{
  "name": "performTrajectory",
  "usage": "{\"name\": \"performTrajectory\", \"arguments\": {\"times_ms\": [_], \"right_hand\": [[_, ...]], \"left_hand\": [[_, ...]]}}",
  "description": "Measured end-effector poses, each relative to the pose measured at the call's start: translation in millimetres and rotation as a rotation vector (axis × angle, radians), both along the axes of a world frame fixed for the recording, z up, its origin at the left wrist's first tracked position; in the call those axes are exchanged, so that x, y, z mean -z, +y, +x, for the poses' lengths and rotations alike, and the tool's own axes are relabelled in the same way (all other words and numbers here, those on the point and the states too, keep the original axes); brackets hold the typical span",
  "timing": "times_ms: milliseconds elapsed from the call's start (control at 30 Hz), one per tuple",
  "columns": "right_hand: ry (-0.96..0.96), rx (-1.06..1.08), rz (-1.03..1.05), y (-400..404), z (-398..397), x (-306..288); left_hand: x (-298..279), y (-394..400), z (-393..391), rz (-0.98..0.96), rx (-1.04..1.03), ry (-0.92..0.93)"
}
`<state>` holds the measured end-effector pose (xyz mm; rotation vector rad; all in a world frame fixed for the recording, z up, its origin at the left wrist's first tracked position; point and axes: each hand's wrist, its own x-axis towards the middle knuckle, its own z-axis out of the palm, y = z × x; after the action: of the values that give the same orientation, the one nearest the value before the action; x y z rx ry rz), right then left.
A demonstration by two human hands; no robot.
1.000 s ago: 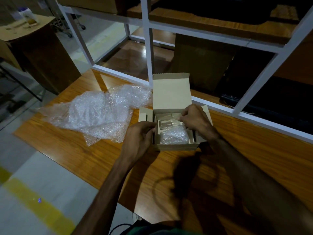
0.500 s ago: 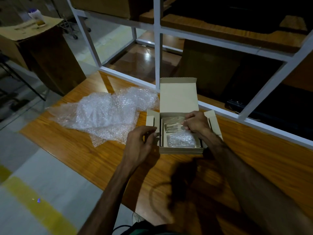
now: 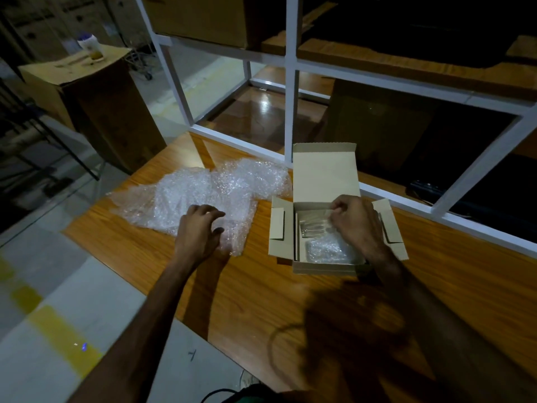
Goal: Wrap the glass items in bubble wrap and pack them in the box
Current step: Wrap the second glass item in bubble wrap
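The left hand (image 3: 200,228) has left the box (image 3: 325,175) and now rests, fingers spread, on the bubble wrap (image 3: 203,190) (next sheet, likely); the right hand (image 3: 356,221) pinches a glass item (image 3: 312,225) inside.

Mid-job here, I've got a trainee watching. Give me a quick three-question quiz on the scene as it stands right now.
1. True or false: the box lid stands open.
2. What lies under the left hand?
A. bubble wrap sheet
B. roll of tape
C. closed carton
3. Fill in: at the near end inside the box lies an item already covered in ____.

Key:
1. True. The lid flap stands up at the far side.
2. A. The hand is over the sheet's near edge on the table; whether it grips is unclear.
3. Bubble wrap. The wrapped item sits near the front wall, while the right hand holds clear material behind it.
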<state>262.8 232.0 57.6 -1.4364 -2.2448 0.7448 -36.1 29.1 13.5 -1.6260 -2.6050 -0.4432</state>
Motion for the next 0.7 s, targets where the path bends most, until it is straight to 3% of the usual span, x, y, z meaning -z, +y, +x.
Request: {"name": "performTrajectory", "arguments": {"times_ms": [133,233,400,600,700], "right_hand": [[0.236,-0.249,-0.007,-35.4,-17.4,-18.2],[0.31,-0.301,-0.051,-52.6,-34.1,-24.0],[0.333,-0.286,-0.06,-65.8,-52.3,-23.8],[0.337,-0.305,-0.065,-67.1,-59.9,-25.4],[0.336,-0.315,-0.053,-66.6,-67.1,-23.8]], "left_hand": [[3.9,-0.9,-41.2,-0.27,-0.113,0.042],[10.1,4.0,-50.5,-0.331,-0.069,-0.011],[20.1,6.3,-50.5,-0.125,-0.056,-0.075],[15.2,13.4,-50.8,-0.038,-0.055,-0.038],[5.1,17.3,-47.0,0.131,-0.076,-0.106]]}}
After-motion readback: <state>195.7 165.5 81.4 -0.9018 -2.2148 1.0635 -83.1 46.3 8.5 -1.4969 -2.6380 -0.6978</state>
